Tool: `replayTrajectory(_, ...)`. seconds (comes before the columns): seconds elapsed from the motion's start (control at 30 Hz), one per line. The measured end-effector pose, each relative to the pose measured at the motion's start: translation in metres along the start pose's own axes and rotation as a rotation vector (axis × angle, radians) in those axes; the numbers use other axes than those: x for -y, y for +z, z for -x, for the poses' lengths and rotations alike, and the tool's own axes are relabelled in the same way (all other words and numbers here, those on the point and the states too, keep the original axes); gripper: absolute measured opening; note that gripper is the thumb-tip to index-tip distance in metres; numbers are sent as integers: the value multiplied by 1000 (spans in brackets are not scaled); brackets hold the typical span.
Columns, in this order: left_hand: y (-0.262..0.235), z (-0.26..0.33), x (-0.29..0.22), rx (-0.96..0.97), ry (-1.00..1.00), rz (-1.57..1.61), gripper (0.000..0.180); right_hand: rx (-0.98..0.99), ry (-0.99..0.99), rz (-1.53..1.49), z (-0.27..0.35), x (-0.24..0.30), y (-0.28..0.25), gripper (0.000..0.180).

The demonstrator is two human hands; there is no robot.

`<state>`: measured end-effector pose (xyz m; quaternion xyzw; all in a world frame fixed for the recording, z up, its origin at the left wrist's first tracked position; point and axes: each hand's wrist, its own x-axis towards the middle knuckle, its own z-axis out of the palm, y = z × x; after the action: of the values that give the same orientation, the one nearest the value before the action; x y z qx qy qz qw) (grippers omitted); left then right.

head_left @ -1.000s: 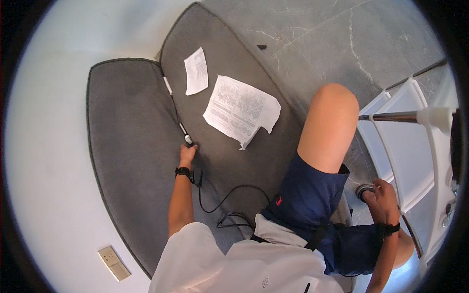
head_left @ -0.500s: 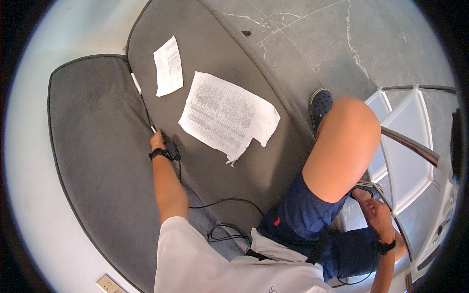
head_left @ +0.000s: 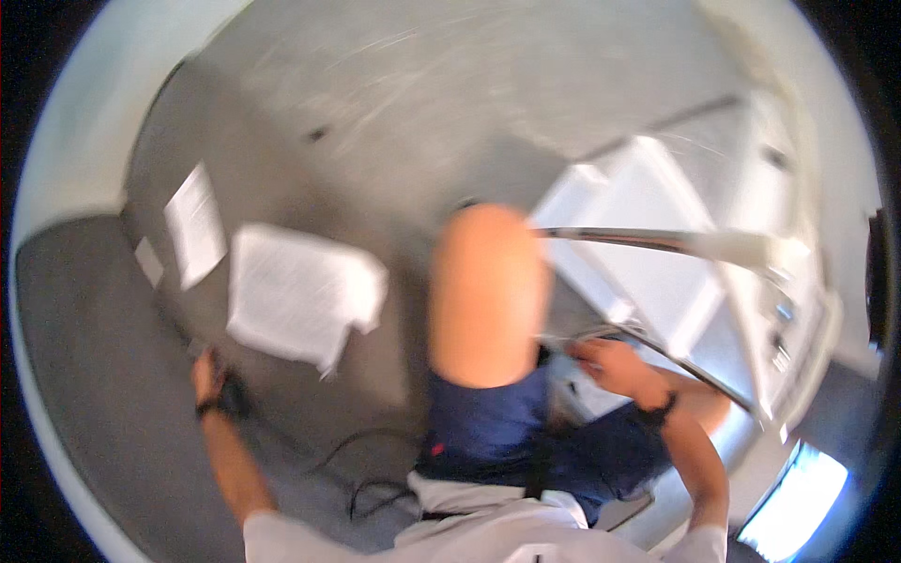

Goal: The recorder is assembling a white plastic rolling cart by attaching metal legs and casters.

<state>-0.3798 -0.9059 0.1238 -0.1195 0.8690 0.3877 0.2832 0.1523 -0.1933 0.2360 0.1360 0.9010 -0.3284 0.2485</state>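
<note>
Firstly, left hand (head_left: 208, 375), lower left of the frame: reached down to the crease between a grey backrest (head_left: 84, 357) and a grey seat (head_left: 272, 399), fingers drawn in. A small greyish piece (head_left: 198, 348) lay at its fingertips, and a dark band (head_left: 207, 407) circled the wrist. Beside the wrist: one dark block (head_left: 238, 398), on the seat side.

Right hand (head_left: 612, 366), right of centre: fingers loosely bent, pointing left, near the raised bare knee (head_left: 488, 296) and just below the lower rail of a rack; wrist with a dark band (head_left: 668, 407). Motion blur was heavy, and whether either hand was closed on anything could not be told.

Cable (head_left: 361, 511), black: one length curved over the seat at lower centre, with loops beside the white shirt (head_left: 469, 544).

Papers, two, left half: a larger printed sheet (head_left: 296, 291) with a ragged lower right edge, and a smaller sheet (head_left: 197, 230) up and to its left. A short white piece (head_left: 148, 263) lay at the crease, near the smaller sheet.

Rack (head_left: 648, 225), right: white trays, metal pole. Shorts (head_left: 483, 422), navy, lower centre. Floor (head_left: 422, 103), grey, upper centre; one small dark object (head_left: 317, 134) upon it. Bright panel (head_left: 798, 502), lower right corner.
</note>
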Motion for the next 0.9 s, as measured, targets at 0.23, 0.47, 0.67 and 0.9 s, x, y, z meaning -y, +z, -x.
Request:
replayTrajectory(0.23, 121, 96, -143, -133, 51, 292, 27, -273, -159, -12, 42, 54, -52, 27)
replayTrajectory(0.47, 249, 347, -403, 469, 722, 32, 25, -801, -394, -6, 134, 83, -128, 25)
replayTrajectory(0.67, 321, 533, -497, 1369, 706, -160, 44, -1166, -176, 10, 211, 43, -169, 23)
replayTrajectory(0.9, 495, 574, -552, 1249, 1090, -714, 29, -1202, 91, 62, 244, 2, -163, 25)
